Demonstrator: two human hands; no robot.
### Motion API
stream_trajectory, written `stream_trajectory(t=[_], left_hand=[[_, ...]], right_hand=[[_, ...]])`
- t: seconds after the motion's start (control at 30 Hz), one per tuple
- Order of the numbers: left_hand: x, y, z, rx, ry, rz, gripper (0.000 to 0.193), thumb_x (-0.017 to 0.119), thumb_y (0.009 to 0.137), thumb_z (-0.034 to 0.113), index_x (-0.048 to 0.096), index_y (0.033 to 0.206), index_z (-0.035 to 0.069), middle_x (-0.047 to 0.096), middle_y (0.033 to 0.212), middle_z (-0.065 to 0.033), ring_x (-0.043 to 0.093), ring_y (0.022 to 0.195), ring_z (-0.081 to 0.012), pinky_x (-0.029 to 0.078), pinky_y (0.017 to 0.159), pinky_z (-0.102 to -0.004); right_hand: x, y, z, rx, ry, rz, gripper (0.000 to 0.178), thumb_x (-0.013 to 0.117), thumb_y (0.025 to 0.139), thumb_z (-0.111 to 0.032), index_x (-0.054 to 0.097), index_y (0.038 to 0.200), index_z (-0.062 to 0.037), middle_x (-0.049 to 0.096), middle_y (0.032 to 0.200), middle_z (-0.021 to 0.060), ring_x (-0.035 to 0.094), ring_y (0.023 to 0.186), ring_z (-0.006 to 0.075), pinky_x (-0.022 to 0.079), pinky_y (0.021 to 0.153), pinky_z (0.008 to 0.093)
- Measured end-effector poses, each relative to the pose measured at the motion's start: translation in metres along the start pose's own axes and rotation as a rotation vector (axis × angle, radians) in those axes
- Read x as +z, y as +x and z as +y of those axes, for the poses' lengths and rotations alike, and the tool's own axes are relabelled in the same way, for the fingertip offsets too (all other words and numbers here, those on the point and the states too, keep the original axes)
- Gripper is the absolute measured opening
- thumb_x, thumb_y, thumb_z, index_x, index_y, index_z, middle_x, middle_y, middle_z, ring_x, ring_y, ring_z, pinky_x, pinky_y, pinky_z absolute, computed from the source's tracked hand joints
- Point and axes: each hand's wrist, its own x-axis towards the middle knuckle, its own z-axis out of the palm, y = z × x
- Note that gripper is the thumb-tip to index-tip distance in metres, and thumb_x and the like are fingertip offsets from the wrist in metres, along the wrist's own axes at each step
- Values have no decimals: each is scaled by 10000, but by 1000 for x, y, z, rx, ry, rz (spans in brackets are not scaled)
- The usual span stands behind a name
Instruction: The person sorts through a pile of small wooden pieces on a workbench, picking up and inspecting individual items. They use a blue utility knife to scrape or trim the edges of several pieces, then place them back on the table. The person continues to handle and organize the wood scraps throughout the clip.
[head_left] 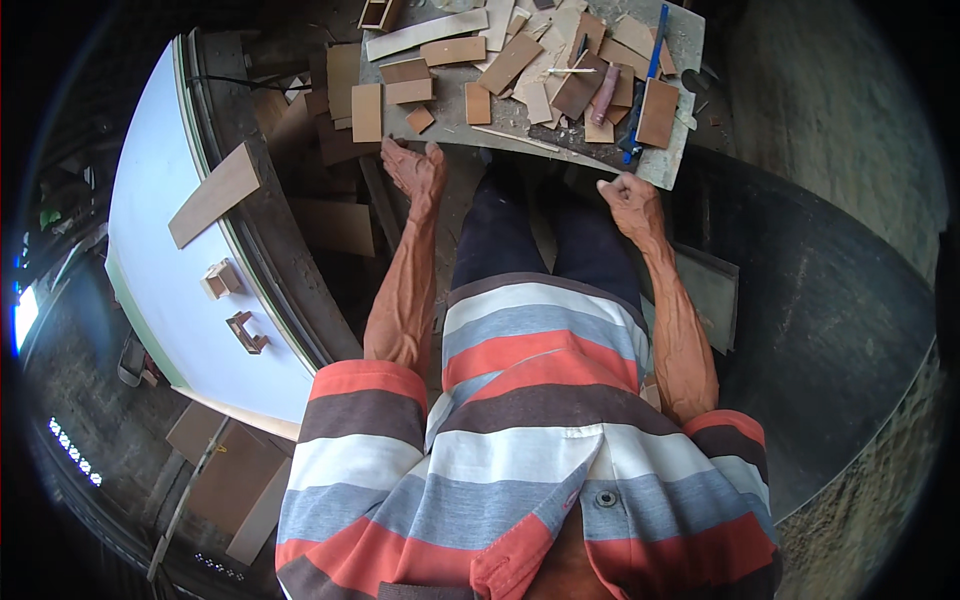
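My left hand (412, 172) is open just off the near left edge of the worktable (445, 128), its fingers stretched and its thumb apart. Close to it lie an upright wooden block (367, 113) and a small square wood piece (420, 120). My right hand (634, 202) is closed with curled fingers by the table's near right corner; whether anything is inside it is hidden. Above that hand, a long blue bar clamp (657, 42) lies beside a brown wood block (657, 113). A stepped pair of wood blocks (407, 82) stands at the table's left.
Offcuts, a reddish-brown handle (606, 94) and a thin stick (515, 138) litter the table. To my left, a white board (165, 185) carries a plank (214, 195) and two small wooden frames (220, 280). A dark curved panel (810, 290) stands at my right.
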Motion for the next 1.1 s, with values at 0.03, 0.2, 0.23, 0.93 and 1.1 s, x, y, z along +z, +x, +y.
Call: stream_trajectory(t=[0.03, 0.2, 0.23, 0.93, 1.1], left_hand=[[-3, 7, 1, -14, 16, -10, 765, 669, 689, 211, 336, 1311, -84, 483, 1167, -258, 443, 1132, -428, 356, 981, -483], [-11, 55, -14, 169, 24, 71, 856, 729, 724, 305, 300, 1345, -99, 426, 1297, -306, 382, 1249, -447, 298, 1062, -502], [-12, 60, -6, 165, 54, 36, 873, 742, 721, 315, 299, 1349, -99, 414, 1315, -309, 368, 1266, -446, 292, 1071, -500], [-12, 85, 73, -98, 278, -235, 1260, 806, 657, 469, 21, 1457, -107, 381, 1414, -276, 366, 1296, -424, 279, 1059, -596], [-8, 85, 64, -116, 222, -184, 1252, 792, 673, 453, -13, 1467, -85, 328, 1461, -253, 358, 1307, -437, 257, 1054, -646]], right_hand=[[-6, -4, 10, 13, -40, 24, 291, 656, 849, -271, 632, 734, -5, 591, 596, 124, 568, 542, 218, 442, 550, 350], [-18, -31, 71, 142, -15, 144, 272, 634, 862, -250, 624, 735, -10, 577, 606, 71, 535, 568, 161, 412, 559, 315], [-20, -38, 77, 218, 20, 159, 256, 625, 866, -235, 624, 742, -11, 580, 610, 68, 535, 576, 152, 414, 564, 311], [-20, -73, 134, 513, 251, 28, 199, 628, 817, -192, 666, 940, -40, 668, 732, 36, 581, 612, 101, 471, 592, 264], [-25, -63, 125, 506, 249, 10, 201, 627, 791, -171, 666, 935, -37, 660, 723, 30, 582, 617, 98, 470, 591, 258]])
